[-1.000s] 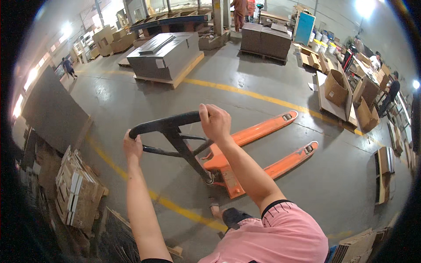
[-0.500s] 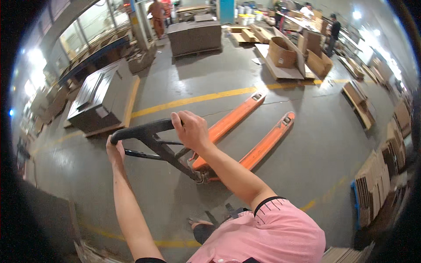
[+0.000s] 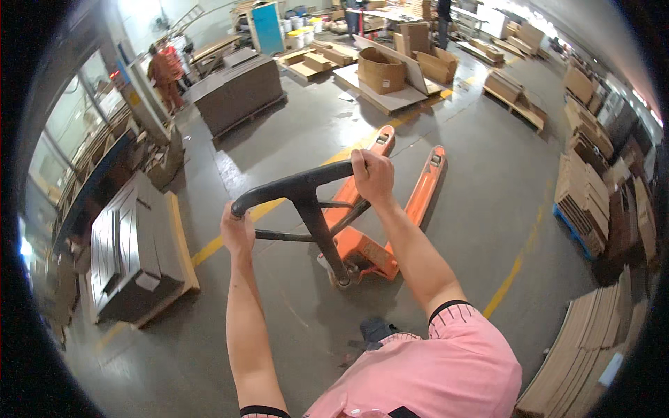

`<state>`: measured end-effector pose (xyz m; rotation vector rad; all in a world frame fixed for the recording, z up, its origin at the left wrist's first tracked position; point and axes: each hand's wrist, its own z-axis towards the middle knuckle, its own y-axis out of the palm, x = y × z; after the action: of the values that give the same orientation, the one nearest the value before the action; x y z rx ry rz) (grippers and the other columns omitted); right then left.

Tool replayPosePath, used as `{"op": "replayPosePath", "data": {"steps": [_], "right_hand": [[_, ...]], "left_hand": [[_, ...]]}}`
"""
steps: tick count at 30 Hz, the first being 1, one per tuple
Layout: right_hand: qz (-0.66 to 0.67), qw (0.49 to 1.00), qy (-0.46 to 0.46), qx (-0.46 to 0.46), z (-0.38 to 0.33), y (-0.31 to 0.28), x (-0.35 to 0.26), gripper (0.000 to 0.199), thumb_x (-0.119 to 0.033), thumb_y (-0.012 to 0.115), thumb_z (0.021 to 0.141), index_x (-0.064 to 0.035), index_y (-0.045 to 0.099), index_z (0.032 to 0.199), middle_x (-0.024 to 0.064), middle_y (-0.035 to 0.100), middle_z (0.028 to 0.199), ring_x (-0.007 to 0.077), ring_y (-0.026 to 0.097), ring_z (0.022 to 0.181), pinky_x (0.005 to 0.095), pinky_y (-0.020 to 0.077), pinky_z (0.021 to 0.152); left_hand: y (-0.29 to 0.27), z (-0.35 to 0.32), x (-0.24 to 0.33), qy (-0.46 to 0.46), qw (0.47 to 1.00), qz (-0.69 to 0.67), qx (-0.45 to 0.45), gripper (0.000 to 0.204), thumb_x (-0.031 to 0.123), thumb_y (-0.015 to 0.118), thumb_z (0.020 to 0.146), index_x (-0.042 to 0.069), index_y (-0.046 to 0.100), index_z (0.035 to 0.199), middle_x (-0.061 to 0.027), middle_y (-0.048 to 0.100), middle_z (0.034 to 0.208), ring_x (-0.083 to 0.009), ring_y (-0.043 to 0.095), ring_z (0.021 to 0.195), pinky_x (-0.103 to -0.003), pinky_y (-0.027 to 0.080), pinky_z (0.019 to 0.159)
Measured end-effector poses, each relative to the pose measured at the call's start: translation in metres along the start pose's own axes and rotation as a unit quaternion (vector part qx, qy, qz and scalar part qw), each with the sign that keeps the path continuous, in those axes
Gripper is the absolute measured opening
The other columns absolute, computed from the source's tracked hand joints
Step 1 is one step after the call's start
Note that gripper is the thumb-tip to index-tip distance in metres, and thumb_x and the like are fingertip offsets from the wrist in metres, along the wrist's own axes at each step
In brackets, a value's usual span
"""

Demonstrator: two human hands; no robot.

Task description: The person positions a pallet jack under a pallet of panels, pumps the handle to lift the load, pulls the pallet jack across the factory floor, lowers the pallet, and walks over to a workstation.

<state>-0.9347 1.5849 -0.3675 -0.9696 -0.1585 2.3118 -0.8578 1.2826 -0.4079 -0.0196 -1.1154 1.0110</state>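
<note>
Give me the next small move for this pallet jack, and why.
Perhaps pull the black handle back slightly: the left hand and right hand both grip it, and the bare orange forks point roughly toward the curved brown carton, so backing off looks safer.

We see a big room with a smooth gray floor (image 3: 481,188). Yellow lines (image 3: 516,272) run across it, and it has shiny spots. A pale wall (image 3: 217,15) stands at the back. A tall post (image 3: 134,87) leans on our left, and bright light (image 3: 142,6) glows near the top.
</note>
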Motion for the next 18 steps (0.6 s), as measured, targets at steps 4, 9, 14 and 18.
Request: {"op": "replayPosePath", "data": {"steps": [4, 9, 14, 18], "right_hand": [[-0.049, 0.997, 0.052, 0.016, 0.035, 0.043, -0.014, 0.041, -0.033, 0.047, 0.097, -0.0037, 0.058, 0.07, 0.0182, 0.059, 0.068, 0.0406, 0.059, 0.066, 0.0478, 0.047, 0.061], [-0.104, 0.99, 0.082, 0.051, 0.091, 0.078, -0.009, 0.039, -0.033, 0.05, 0.096, -0.0053, 0.062, 0.073, 0.0161, 0.062, 0.07, 0.0379, 0.062, 0.066, 0.0458, 0.0493, 0.062], [-0.094, 0.992, 0.043, 0.066, 0.112, 0.113, 0.004, 0.026, -0.032, 0.057, 0.095, -0.0082, 0.065, 0.091, 0.0112, 0.064, 0.078, 0.0331, 0.065, 0.069, 0.0429, 0.0514, 0.062], [-0.11, 0.988, 0.082, 0.071, 0.125, 0.126, 0.037, 0.017, -0.021, 0.06, 0.093, -0.0055, 0.065, 0.099, 0.01, 0.064, 0.08, 0.0287, 0.064, 0.068, 0.0371, 0.05, 0.059]], "left_hand": [[0.022, 0.087, -0.029, 0.032, 0.998, -0.019, -0.042, 0.009, 0.005, 0.061, 0.086, 0.008, 0.06, 0.094, -0.0083, 0.064, 0.082, -0.0218, 0.064, 0.08, -0.032, 0.047, 0.076], [0.104, 0.222, -0.045, 0.103, 0.991, -0.041, -0.081, 0.007, 0.003, 0.058, 0.087, 0.008, 0.06, 0.093, -0.0096, 0.065, 0.085, -0.0256, 0.064, 0.082, -0.033, 0.048, 0.077], [0.21, 0.329, -0.061, 0.171, 0.971, -0.099, -0.136, 0.008, 0.006, 0.058, 0.088, 0.009, 0.063, 0.094, -0.0137, 0.066, 0.086, -0.0295, 0.065, 0.086, -0.038, 0.049, 0.075], [0.308, 0.361, -0.031, 0.148, 0.971, -0.064, -0.178, 0.009, 0.014, 0.058, 0.088, 0.009, 0.063, 0.094, -0.0149, 0.067, 0.089, -0.0366, 0.063, 0.089, -0.041, 0.048, 0.076]]}}
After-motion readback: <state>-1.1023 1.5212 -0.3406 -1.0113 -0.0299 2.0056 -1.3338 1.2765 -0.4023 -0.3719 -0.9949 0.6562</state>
